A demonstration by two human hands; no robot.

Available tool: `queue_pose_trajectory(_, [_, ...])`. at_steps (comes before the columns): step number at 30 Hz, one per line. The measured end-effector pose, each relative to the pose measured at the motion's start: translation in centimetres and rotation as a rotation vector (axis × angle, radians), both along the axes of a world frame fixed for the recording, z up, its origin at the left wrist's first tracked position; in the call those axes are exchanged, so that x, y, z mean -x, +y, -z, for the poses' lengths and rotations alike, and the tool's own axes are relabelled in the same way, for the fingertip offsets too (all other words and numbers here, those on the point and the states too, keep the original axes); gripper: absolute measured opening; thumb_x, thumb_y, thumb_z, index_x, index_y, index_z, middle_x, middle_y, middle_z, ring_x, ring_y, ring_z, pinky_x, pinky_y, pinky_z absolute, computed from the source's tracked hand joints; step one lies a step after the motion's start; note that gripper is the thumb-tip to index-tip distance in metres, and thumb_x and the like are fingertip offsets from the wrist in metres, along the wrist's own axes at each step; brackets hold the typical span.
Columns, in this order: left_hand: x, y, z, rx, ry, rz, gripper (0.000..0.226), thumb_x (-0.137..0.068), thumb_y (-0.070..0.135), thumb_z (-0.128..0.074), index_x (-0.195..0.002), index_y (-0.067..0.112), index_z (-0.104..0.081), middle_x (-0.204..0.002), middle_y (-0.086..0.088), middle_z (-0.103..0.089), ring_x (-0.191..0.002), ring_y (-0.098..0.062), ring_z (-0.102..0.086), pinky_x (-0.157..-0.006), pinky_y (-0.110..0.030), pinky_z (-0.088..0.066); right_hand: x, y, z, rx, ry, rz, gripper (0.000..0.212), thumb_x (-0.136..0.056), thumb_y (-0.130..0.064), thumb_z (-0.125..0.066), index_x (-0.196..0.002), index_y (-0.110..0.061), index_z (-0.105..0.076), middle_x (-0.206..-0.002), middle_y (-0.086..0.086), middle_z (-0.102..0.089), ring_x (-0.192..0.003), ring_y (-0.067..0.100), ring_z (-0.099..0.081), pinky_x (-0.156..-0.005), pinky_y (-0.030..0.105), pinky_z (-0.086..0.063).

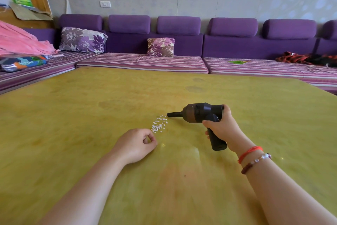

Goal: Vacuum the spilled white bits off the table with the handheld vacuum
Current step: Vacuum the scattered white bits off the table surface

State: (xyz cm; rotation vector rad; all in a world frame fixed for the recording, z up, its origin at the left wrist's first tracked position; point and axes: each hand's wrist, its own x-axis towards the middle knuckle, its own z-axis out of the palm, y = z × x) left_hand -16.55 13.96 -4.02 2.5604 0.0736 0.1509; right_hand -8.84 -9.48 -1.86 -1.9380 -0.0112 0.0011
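A wide yellow-green table (73,115) fills the lower part of the view, and a purple sofa (237,48) with striped seat cushions runs along its far edge and round its far left corner. On the sofa lie two flowered cushions (83,39), a pink blanket (18,40) at the far left, a red and black cloth (306,59) at the far right, and a flat packet (21,63) on which the word "SCIENCE" can be read. Nothing else lies on the table between the hands and the spill.

The white bits (159,123) lie in a small loose patch near the middle of the table, well away from every edge. The right hand (221,126) is wrapped around the grip of the dark handheld vacuum (200,113), whose grip slants down toward the near edge. The vacuum's body lies roughly level, its long axis running left to right, and its narrow nozzle (174,114) points left, with the tip just beside the right edge of the patch. A red cord and a beaded bracelet (255,161) circle the right wrist.

The left hand (136,144) rests on the table just on the near side of the bits, fingers curled loosely inward, grasping nothing.
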Motion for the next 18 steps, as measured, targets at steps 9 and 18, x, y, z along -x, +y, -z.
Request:
queue_pose_trajectory(9, [0.09, 0.05, 0.03, 0.006, -0.006, -0.009, 0.022, -0.083, 0.033, -0.060, -0.062, 0.033, -0.053, -0.042, 0.013, -0.050, -0.046, -0.005, -0.042, -0.050, -0.024, -0.031, 0.05, 0.08, 0.00, -0.003, 0.008, -0.010, 0.062, -0.082, -0.008, -0.064, -0.129, -0.025, -0.026, -0.087, 0.002, -0.057, -0.061, 0.019, -0.063, -0.054, 0.031, -0.053])
queue_pose_trajectory(18, [0.01, 0.08, 0.08, -0.011, -0.002, -0.004, 0.022, -0.083, 0.033, -0.059, -0.062, 0.033, -0.052, -0.041, 0.024, -0.051, -0.045, -0.004, -0.041, -0.049, -0.024, -0.031, 0.05, 0.22, 0.13, -0.007, 0.006, -0.015, 0.060, -0.082, -0.009, -0.064, -0.127, -0.024, -0.027, -0.085, 0.002, -0.059, -0.059, 0.018, -0.063, -0.050, 0.029, -0.051])
